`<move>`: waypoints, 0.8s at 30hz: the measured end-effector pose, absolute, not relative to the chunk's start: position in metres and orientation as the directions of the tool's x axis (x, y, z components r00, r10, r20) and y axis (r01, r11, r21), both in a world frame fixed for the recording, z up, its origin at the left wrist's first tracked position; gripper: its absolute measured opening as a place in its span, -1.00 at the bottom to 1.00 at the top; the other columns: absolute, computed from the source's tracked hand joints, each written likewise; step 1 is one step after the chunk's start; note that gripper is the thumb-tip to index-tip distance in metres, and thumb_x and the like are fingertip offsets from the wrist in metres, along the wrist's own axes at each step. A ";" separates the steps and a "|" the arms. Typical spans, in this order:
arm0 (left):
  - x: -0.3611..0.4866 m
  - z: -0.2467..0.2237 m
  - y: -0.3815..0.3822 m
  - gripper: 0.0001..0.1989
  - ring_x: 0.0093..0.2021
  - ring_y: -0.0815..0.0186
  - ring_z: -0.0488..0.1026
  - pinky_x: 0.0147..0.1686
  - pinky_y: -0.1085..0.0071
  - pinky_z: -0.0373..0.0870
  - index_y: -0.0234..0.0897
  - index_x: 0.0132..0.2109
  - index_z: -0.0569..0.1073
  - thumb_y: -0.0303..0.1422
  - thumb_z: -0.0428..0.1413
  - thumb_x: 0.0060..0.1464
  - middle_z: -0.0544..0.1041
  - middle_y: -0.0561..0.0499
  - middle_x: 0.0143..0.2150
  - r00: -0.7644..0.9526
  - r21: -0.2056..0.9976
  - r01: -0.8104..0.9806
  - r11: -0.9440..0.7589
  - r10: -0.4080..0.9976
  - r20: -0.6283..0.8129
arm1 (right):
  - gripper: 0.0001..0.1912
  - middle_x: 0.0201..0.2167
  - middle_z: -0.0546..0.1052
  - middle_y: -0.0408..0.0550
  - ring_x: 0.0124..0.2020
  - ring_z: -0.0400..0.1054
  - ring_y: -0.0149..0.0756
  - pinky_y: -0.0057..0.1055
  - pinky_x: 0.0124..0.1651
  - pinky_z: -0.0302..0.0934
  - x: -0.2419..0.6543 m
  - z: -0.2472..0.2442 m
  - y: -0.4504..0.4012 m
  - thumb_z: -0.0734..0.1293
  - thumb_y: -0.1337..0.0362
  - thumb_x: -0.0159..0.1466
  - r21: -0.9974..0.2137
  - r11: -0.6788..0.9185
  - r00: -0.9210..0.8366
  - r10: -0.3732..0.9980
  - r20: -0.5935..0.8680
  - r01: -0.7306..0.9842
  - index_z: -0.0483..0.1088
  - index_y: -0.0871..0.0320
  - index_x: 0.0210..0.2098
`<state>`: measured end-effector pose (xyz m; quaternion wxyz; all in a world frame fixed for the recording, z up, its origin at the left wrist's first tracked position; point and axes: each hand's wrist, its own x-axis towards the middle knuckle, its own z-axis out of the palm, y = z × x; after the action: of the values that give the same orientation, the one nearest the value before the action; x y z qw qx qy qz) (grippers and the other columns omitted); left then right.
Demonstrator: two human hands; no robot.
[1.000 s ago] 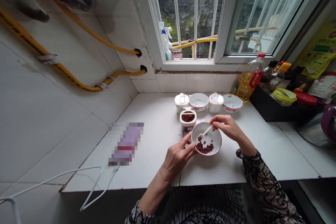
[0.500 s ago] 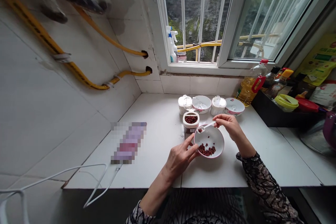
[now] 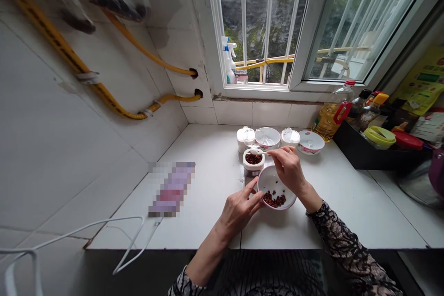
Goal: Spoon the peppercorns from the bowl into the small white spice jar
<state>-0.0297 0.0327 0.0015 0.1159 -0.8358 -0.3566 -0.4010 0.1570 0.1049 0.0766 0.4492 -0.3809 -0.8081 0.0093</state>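
My left hand grips the left rim of a white bowl with a pink edge. Dark red peppercorn-like bits lie in the bottom of that bowl. Pinched in my right hand is a small white spoon, reaching left over an uncovered spice jar. The jar holds more of the same dark red bits and stands just behind the bowl. The spoon's head is at the jar's mouth; what it carries, if anything, is too small to tell. My right hand covers part of the bowl.
Behind the jar stand two white lidded jars and two more bowls. An oil bottle and a black box of condiments are at right. A blurred purple object with a white cable lies at left.
My right hand has moved left and slightly down, carrying the spoon from above the bowl to the spice jar's mouth. My left hand stays on the bowl.
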 end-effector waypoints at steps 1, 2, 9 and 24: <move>-0.029 0.003 0.033 -0.80 -0.27 0.32 0.59 -0.35 0.47 0.53 -0.29 -0.17 0.46 -0.27 0.02 0.32 0.51 -0.30 0.09 0.424 0.087 0.689 -0.720 0.498 0.756 | -0.75 -0.33 0.63 0.02 -0.27 0.43 -0.15 -0.13 0.01 0.17 0.158 0.078 0.104 0.17 0.33 0.38 -0.344 0.713 -0.308 0.614 0.727 0.611 0.50 0.10 -0.23; -0.029 0.004 0.032 -0.80 -0.27 0.33 0.59 -0.36 0.48 0.53 -0.29 -0.18 0.45 -0.27 0.01 0.32 0.52 -0.30 0.08 0.424 0.082 0.690 -0.719 0.494 0.759 | -0.76 -0.32 0.62 0.02 -0.28 0.43 -0.15 -0.12 0.02 0.16 0.160 0.081 0.103 0.18 0.33 0.38 -0.345 0.713 -0.296 0.609 0.736 0.610 0.49 0.09 -0.22; -0.029 0.006 0.031 -0.79 -0.28 0.33 0.59 -0.38 0.49 0.49 -0.30 -0.19 0.47 -0.27 0.02 0.32 0.52 -0.30 0.08 0.426 0.075 0.694 -0.716 0.492 0.759 | -0.84 -0.47 0.56 -0.06 -0.33 0.41 -0.17 -0.21 -0.11 0.23 0.190 0.095 0.097 0.24 0.30 0.32 -0.531 0.656 -0.209 0.713 0.669 0.537 0.48 0.09 -0.29; -0.031 0.001 0.030 -0.86 -0.20 0.29 0.59 -0.34 0.48 0.51 -0.26 -0.14 0.48 -0.31 0.07 0.29 0.49 -0.26 0.14 0.435 0.098 0.699 -0.708 0.530 0.728 | -0.76 -0.56 0.56 -0.14 -0.47 0.35 -0.33 -0.30 -0.19 0.22 0.186 0.088 0.079 0.20 0.45 0.22 -0.655 0.510 -0.495 0.838 0.232 0.557 0.49 0.12 -0.40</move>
<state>-0.0313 0.0301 0.0013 0.1094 -0.8400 -0.3659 -0.3856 0.1856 0.0792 0.0877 0.2723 -0.4225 -0.8252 0.2576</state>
